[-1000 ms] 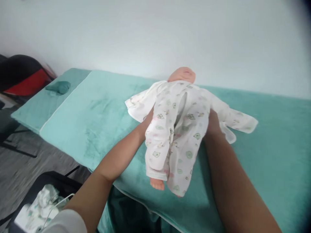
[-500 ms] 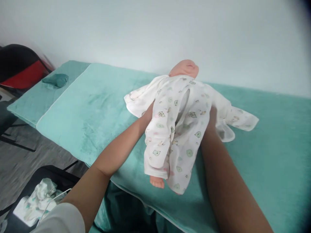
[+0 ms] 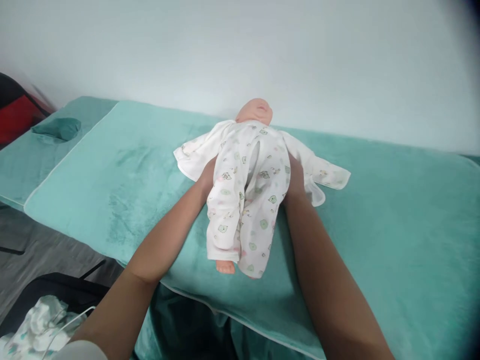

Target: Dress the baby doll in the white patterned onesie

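Note:
A baby doll (image 3: 253, 111) in a white printed sleepsuit (image 3: 245, 200) lies face up on a teal towel (image 3: 142, 165) spread over a table, with its head toward the wall. My left hand (image 3: 205, 176) is tucked under the doll's left side. My right hand (image 3: 295, 181) is slid under its right side. The sleepsuit hides the fingers of both hands. One bare foot (image 3: 225, 266) sticks out of a leg; the other leg hangs limp. The sleeves lie spread out to both sides.
A small folded teal cloth (image 3: 56, 128) lies at the table's far left. A black bin (image 3: 45, 300) with printed white clothes (image 3: 33, 330) stands on the floor at lower left. A red and black chair (image 3: 13, 107) is at the left edge. A white wall runs behind.
The doll sits lower on the towel and further left in view than before. Both hands stay under its sides. The camera has turned right, so the chair is mostly out of view.

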The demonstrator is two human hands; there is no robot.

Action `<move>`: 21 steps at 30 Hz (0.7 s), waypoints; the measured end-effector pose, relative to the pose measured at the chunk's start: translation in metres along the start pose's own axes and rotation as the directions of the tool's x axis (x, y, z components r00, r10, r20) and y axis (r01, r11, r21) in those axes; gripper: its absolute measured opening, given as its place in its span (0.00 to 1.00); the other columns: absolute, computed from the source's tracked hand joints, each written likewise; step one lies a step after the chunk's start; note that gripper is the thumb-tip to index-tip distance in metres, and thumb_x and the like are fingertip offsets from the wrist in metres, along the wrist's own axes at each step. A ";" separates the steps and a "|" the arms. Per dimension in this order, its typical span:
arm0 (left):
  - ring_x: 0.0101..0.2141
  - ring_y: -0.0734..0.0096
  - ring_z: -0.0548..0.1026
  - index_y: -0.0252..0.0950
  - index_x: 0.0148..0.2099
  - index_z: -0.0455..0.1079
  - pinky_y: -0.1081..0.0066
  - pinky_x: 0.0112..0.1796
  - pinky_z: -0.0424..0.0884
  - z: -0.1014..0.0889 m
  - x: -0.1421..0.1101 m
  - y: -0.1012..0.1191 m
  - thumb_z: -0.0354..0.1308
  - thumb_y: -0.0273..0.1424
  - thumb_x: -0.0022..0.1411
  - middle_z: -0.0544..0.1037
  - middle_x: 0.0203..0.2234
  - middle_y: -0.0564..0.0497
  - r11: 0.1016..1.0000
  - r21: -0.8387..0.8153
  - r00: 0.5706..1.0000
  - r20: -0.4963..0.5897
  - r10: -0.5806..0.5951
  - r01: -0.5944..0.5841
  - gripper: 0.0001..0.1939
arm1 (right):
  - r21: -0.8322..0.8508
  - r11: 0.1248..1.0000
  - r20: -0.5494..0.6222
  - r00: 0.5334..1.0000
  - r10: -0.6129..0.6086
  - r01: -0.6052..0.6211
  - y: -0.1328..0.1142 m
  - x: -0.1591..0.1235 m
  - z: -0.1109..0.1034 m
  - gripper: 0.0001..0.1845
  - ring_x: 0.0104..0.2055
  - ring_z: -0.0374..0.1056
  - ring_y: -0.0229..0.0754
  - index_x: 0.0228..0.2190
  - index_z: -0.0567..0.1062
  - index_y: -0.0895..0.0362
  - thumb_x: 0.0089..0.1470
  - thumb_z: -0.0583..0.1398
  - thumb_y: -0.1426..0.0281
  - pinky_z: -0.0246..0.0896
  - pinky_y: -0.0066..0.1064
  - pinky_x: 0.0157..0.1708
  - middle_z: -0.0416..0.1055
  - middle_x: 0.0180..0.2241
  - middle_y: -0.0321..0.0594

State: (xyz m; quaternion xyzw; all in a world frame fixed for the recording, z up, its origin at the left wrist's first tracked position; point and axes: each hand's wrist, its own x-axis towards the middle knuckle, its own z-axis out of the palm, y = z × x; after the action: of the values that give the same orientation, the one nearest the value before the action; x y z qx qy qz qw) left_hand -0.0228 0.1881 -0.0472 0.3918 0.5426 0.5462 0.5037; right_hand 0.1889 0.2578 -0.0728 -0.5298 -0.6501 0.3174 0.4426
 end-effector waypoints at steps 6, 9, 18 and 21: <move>0.54 0.54 0.77 0.35 0.51 0.77 0.55 0.59 0.71 -0.006 -0.024 -0.014 0.62 0.30 0.60 0.82 0.51 0.46 0.993 -0.076 0.996 -0.028 0.086 -0.088 0.16 | 0.202 0.978 -0.146 0.986 0.076 -0.045 -0.010 -0.042 -0.002 0.21 0.53 0.73 0.48 0.50 0.76 0.57 0.55 0.61 0.63 0.66 0.45 0.57 0.78 0.51 0.47; 0.53 0.57 0.77 0.37 0.54 0.75 0.55 0.58 0.72 -0.016 -0.065 -0.030 0.62 0.34 0.62 0.80 0.53 0.45 0.989 -0.006 0.978 -0.151 0.144 -0.146 0.18 | 0.151 0.987 -0.157 0.987 -0.032 0.056 -0.019 -0.100 -0.009 0.22 0.58 0.71 0.48 0.56 0.72 0.54 0.62 0.58 0.63 0.66 0.48 0.59 0.74 0.57 0.49; 0.64 0.57 0.67 0.43 0.55 0.73 0.56 0.62 0.68 -0.045 -0.205 -0.077 0.64 0.41 0.64 0.67 0.60 0.43 0.918 0.171 0.934 0.077 0.350 -0.358 0.19 | -0.057 0.877 0.176 0.869 -0.462 0.477 -0.043 -0.250 -0.014 0.18 0.72 0.51 0.56 0.52 0.72 0.50 0.60 0.63 0.69 0.56 0.59 0.67 0.62 0.66 0.49; 0.62 0.57 0.67 0.44 0.56 0.73 0.54 0.64 0.65 -0.040 -0.216 -0.081 0.68 0.38 0.60 0.65 0.57 0.43 0.851 0.346 0.918 0.149 0.367 -0.396 0.22 | -0.120 0.883 0.099 0.890 -0.444 0.454 -0.045 -0.251 -0.003 0.11 0.70 0.54 0.55 0.46 0.74 0.52 0.61 0.62 0.72 0.58 0.57 0.66 0.67 0.62 0.48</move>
State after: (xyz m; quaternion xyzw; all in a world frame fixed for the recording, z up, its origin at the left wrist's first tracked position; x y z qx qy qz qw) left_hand -0.0120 -0.0388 -0.1054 0.6001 0.5270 0.5077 0.3231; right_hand 0.1853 0.0032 -0.0921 -0.3834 -0.7905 0.1777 0.4433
